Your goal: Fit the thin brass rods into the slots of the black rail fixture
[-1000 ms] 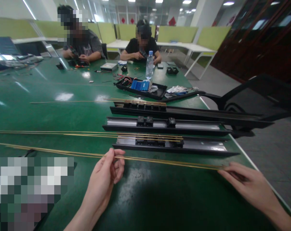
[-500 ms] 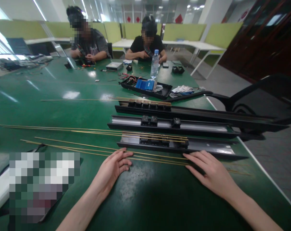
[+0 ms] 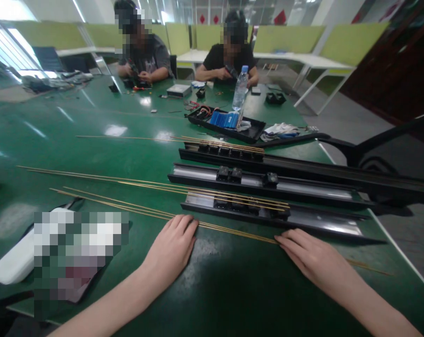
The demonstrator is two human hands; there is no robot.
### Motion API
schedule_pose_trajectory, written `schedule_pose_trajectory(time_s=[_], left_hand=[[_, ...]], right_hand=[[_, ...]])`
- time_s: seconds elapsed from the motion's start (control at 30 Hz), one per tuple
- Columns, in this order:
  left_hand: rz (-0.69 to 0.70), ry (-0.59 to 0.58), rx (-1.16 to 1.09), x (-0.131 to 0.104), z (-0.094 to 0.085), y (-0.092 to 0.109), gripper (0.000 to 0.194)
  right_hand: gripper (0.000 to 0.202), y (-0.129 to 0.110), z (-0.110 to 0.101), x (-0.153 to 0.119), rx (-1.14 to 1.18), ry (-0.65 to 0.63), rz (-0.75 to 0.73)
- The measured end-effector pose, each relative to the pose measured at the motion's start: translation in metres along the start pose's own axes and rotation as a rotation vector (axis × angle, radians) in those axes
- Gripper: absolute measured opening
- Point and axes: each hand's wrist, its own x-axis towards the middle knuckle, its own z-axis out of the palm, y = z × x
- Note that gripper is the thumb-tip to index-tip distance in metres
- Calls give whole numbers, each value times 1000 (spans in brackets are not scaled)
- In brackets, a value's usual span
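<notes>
Several thin brass rods (image 3: 233, 230) lie bunched on the green table, nearest to me. My left hand (image 3: 175, 241) is closed over their middle, fingers together and pressed down round them. Farther right, my right hand (image 3: 308, 252) pinches the same rods between thumb and fingers; they come out again beyond it. Just behind my hands is a black channel (image 3: 317, 223) with dark blocks inside, and more brass rods (image 3: 156, 186) rest across its top. A second channel (image 3: 303, 186) behind it holds a few black blocks (image 3: 229, 174).
A third long channel (image 3: 303, 166) with rods lies farther back. Beyond are a black tray (image 3: 247, 133), a bottle (image 3: 240, 89) and gloves (image 3: 280, 131). A white object (image 3: 15, 257) lies at left. Two people sit across the table; a chair (image 3: 391, 145) is at right.
The view has shifted, so things appear farther right. The near rods, spread apart before, are now drawn together between my hands. My left hand's fingers have closed over them; my right fingers have pinched together.
</notes>
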Motion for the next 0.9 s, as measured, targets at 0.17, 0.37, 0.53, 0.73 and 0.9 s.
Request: schedule_pose_trajectory(time_s=[0.17,0.37,0.53,0.73,0.9], left_hand=[[113,-117,343,15,-5,-4,28],[157,-117,361,20,-5,-9,26],[200,-167,402,24,-6,-9,26],[234,-200,337,26,-6,-11,26],[202,-225,280,28,-7,-19,25]], right_hand=[[29,-3,-7,21,-22,-117,-33],[21,-10,-9,30,91,-220,47],[17,-19,-9,28,164,-255,150],[15,-26,-12,23,143,-241,200],[11,-25,-9,14,143,-165,195]])
